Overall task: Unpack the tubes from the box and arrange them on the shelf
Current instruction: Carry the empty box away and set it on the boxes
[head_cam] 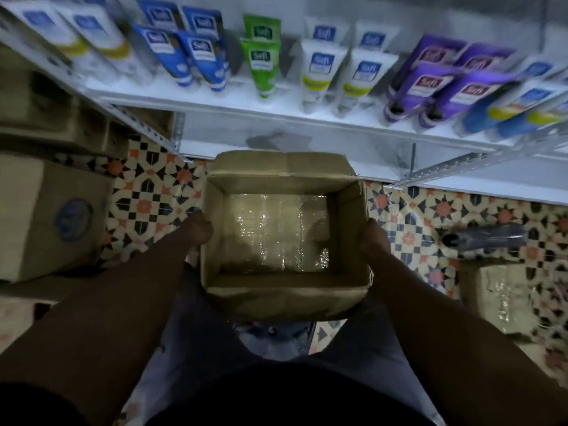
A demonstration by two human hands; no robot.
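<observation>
Gripping the open cardboard box by its side walls, the left hand and right hand rely on thin, floppy board that could buckle and tip. Glossy film glints on its floor; whether wrapped tubes lie there I cannot tell. Smooth plastic tubes stand cap-down in rows on the white shelf, easily toppled by a bump.

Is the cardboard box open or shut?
Open. The cardboard box has its top flaps folded back, and its shiny inside bottom shows.
</observation>
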